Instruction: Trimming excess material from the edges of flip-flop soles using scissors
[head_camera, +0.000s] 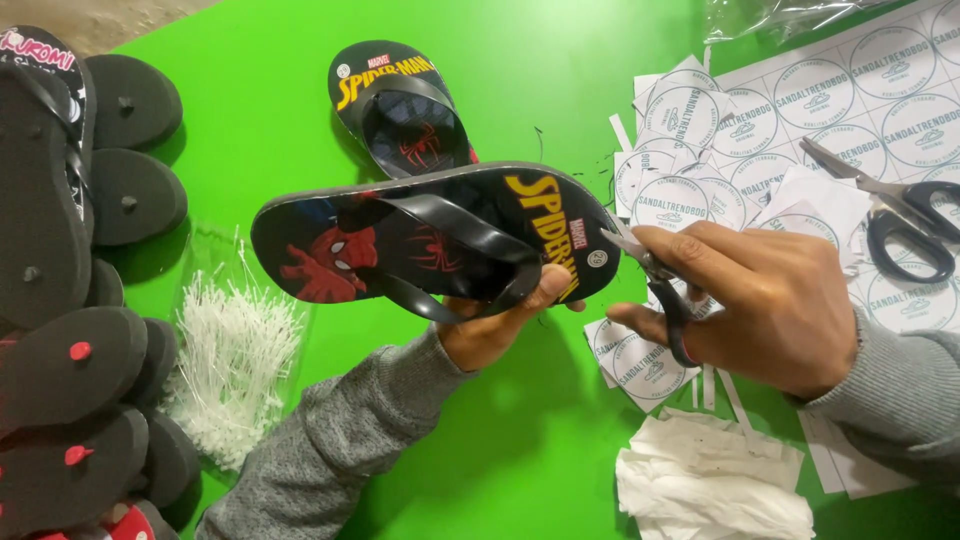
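My left hand (495, 325) holds up a black flip-flop (430, 240) with a red superhero print and yellow lettering, gripping it from below near the heel, thumb on the strap. My right hand (770, 300) grips a small pair of black-handled scissors (655, 275), whose blades point at the heel edge of the flip-flop. A matching second flip-flop (400, 105) lies flat on the green table (540, 460) behind the held one.
Stacks of black sandals (70, 300) crowd the left edge. A clear bag of white plastic tag pins (235, 365) lies beside them. Sheets and cut pieces of round paper labels (800, 110), larger black scissors (900, 215) and crumpled white paper (710, 480) sit at right.
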